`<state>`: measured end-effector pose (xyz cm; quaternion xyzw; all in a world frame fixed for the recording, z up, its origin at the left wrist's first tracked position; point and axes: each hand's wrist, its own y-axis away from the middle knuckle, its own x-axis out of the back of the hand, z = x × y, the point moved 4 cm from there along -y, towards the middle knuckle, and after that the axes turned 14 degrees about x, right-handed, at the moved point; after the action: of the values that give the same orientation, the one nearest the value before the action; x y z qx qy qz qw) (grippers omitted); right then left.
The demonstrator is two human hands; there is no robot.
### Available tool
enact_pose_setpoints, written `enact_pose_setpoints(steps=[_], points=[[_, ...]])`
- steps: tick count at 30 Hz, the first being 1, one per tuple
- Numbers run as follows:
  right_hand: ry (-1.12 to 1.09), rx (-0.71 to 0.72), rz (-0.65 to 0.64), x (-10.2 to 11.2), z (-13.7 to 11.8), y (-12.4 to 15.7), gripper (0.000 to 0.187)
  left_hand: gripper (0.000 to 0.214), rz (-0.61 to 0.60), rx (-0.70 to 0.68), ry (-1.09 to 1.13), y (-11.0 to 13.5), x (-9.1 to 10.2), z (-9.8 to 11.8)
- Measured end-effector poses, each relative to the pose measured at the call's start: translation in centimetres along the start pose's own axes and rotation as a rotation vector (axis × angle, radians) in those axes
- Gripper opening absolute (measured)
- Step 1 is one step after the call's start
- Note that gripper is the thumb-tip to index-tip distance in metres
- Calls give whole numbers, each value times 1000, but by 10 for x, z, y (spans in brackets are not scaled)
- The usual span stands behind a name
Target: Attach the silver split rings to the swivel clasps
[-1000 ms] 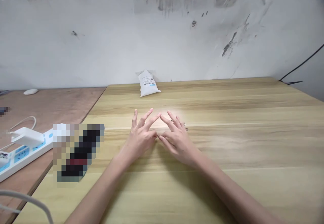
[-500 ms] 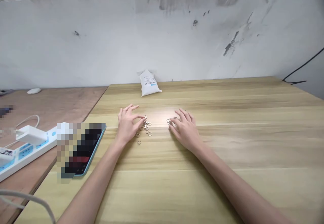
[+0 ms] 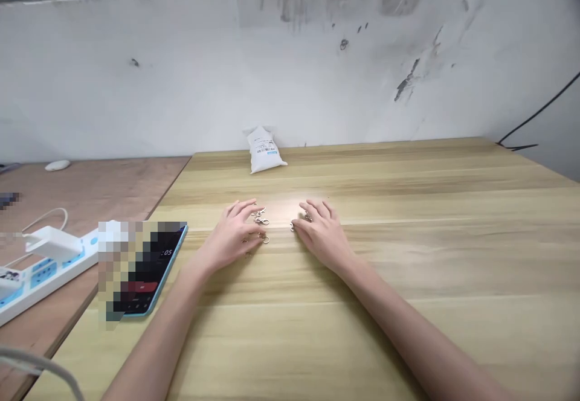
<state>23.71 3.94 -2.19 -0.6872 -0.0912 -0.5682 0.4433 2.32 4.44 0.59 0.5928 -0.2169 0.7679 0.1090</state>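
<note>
The bare left hand [image 3: 230, 238] and bare right hand [image 3: 325, 236] have parted since a second ago, revealing small silvery metal clasps [image 3: 262, 221].

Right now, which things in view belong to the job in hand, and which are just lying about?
Likely the job:
small metal clasps and rings at the left hand
small metal pieces at the right hand

Seemingly lying about:
white labelled pouch
phone
power strip
white charger
</note>
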Motion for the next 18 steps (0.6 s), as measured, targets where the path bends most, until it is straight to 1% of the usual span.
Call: enact_pose_setpoints(steps=[4,6,9,14,18], points=[[-35,12,-2,1,1,0,23,15,25,30,-8,-1,-3,1],[-59,13,-12,1,1,0,20,16,24,54,2,-1,-2,0],[-64,39,-15,0,0,0,21,14,4,69,25,0,-3,-2],[-17,103,-13,2,-5,-2,22,12,-43,113,78,-1,-6,-4],[53,155,-48,3,-11,-4,25,11,-20,95,109,-3,-9,-3]])
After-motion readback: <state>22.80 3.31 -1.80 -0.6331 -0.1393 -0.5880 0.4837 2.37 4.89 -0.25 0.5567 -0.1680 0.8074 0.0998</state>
